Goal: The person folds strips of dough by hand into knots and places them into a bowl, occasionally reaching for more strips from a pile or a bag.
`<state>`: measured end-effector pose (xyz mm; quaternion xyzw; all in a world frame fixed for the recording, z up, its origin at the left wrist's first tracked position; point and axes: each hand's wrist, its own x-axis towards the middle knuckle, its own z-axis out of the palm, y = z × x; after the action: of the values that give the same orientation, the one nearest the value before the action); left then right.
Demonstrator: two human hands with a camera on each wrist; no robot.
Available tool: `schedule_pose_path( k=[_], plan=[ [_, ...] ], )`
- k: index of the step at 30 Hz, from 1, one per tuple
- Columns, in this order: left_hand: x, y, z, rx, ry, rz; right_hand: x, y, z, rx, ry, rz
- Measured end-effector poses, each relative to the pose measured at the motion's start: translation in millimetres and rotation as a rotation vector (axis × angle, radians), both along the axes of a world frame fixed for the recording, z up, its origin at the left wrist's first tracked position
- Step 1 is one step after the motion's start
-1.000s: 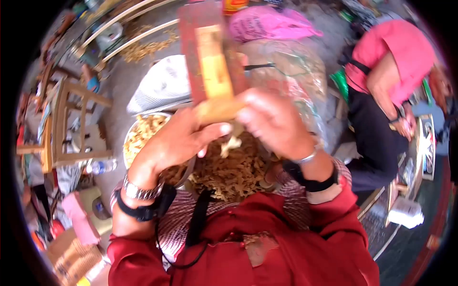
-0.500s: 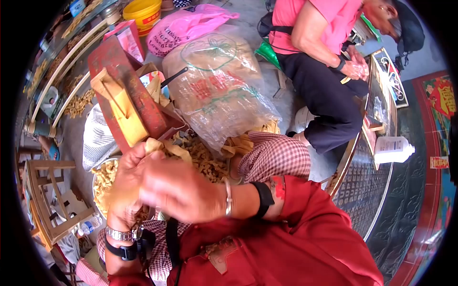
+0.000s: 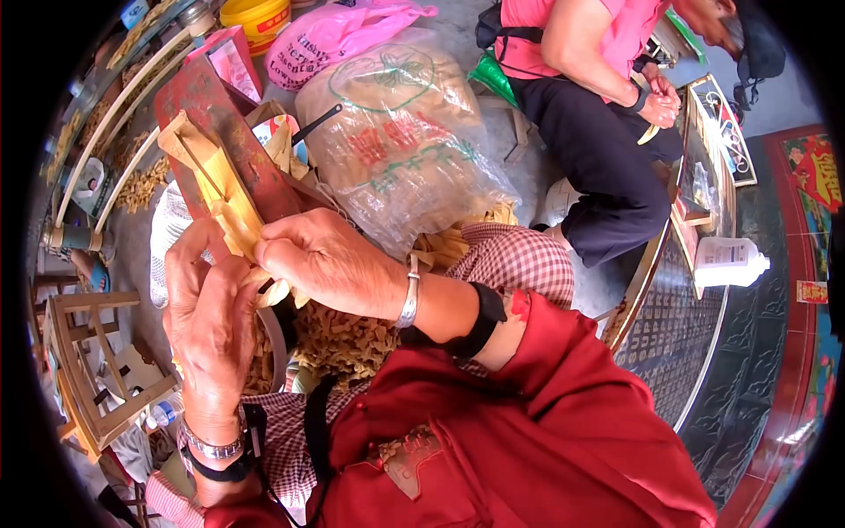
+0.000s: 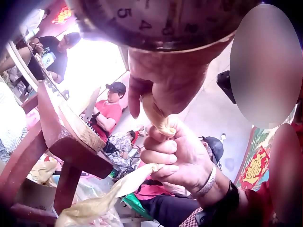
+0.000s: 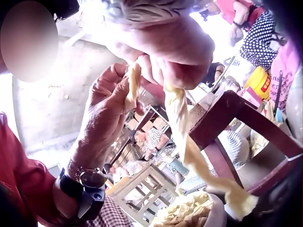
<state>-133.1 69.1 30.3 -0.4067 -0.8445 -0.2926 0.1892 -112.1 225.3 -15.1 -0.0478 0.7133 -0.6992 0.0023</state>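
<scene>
A pale yellow, twisted strip of tofu skin (image 5: 177, 118) runs between the two hands. My left hand (image 3: 207, 308) pinches one part between thumb and fingers. With its fingers curled, my right hand (image 3: 330, 268) grips the strip close beside the left fingertips. One long end hangs from the right hand in the right wrist view, and a short bent part (image 4: 156, 116) spans the hands in the left wrist view. Just beyond them, a stack of flat yellow strips (image 3: 216, 172) lies on a red wooden bench (image 3: 255, 167).
Small knotted pieces (image 3: 343, 339) are heaped below the hands, and more fill a white bowl (image 5: 218, 210). A large clear plastic bag (image 3: 405, 132) stands beyond the bench. On the right sits another person (image 3: 590, 150) in pink. A wooden frame (image 3: 110, 352) stands at left.
The head view has turned right. Earlier the hands worked in front of the bench with a small piece below them; then they crossed, blurred. Now they stand side by side with a strip between them.
</scene>
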Motion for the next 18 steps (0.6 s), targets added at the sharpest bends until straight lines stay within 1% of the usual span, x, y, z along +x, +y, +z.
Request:
schedule_pose_path(
  k=[2, 3, 5, 6, 7, 8, 9, 10, 12, 13, 14, 15, 16, 17, 18],
  plan=[
    [1, -2, -1, -0.027, -0.04, 0.018, 0, 2, -2, 0.035, -0.008, 0.045],
    [1, -1, -1, -0.048, 0.006, 0.011, 1, 3, -1, -0.001, -0.044, 0.068],
    [0, 1, 1, -0.1, 0.102, 0.007, 1, 7, 3, 0.106, 0.008, 0.058],
    [1, -1, 0, -0.104, 0.048, 0.008, 0, 8, 4, 0.15, 0.037, 0.06],
    [0, -2, -3, -0.082, 0.011, -0.029, 0, 9, 1, 0.146, 0.009, 0.084],
    [-4, -3, -4, -0.064, -0.027, -0.059, -2, 10, -5, 0.15, 0.05, 0.129],
    [-4, -3, -3, -0.107, -0.09, -0.047, -2, 11, 1, 0.179, 0.037, 0.126],
    [-7, -3, -5, -0.065, -0.059, -0.071, -2, 11, 7, 0.207, 0.026, 0.123],
    [-10, -5, -10, -0.048, -0.047, -0.064, -2, 7, 0, 0.153, 0.116, 0.006],
    [-9, -9, -10, -0.019, -0.254, -0.019, -2, 12, 3, 0.336, 0.163, 0.011],
    [-8, -12, -10, 0.019, -0.46, 0.027, 1, 11, 7, 0.276, 0.195, 0.027],
    [-5, -6, -12, 0.299, -0.78, 0.026, 0, 11, 8, 0.294, 0.269, 0.017],
    [-8, -3, -16, 0.615, -0.979, -0.092, -1, 11, 9, 0.313, 0.343, 0.005],
    [-11, -5, -15, 0.736, -1.114, -0.175, -3, 16, 5, 0.345, 0.34, 0.044],
    [-15, -7, -14, 0.859, -1.247, -0.267, -4, 14, 3, 0.248, 0.339, 0.065]
  ],
)
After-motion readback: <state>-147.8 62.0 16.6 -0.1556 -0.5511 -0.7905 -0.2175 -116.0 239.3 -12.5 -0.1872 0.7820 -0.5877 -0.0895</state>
